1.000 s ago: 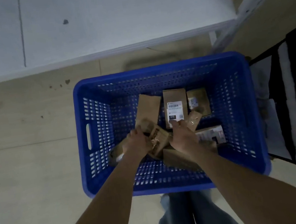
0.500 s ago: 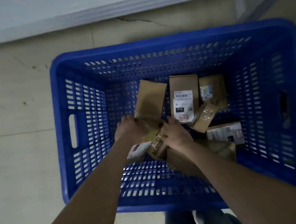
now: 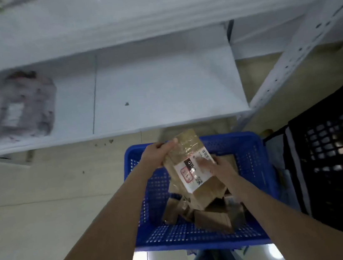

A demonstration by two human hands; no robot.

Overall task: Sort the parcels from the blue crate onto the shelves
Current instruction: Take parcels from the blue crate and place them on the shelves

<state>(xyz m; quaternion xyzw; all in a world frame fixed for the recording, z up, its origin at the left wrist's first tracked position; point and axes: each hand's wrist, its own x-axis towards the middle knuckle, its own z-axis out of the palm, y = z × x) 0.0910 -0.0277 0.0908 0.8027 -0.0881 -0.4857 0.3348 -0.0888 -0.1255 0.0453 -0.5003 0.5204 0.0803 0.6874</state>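
White metal shelving holding a grey bag, taped brown cardboard parcel gripped in left hand and right hand over blue plastic crate, several brown boxes unsorted inside.

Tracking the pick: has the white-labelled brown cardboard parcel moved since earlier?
Yes: the parcel rose from the bottom of the blue plastic crate, toward its far rim.

A blue perforated plastic crate stands on the floor at 6 o'clock from a white metal shelf, with brown cardboard parcels inside. Above them, a labelled brown cardboard parcel sits between left grip and right grip. A grey plastic-wrapped parcel lies on the shelf at 9 o'clock. A black lattice plastic crate stands at the blue crate's 3 o'clock.
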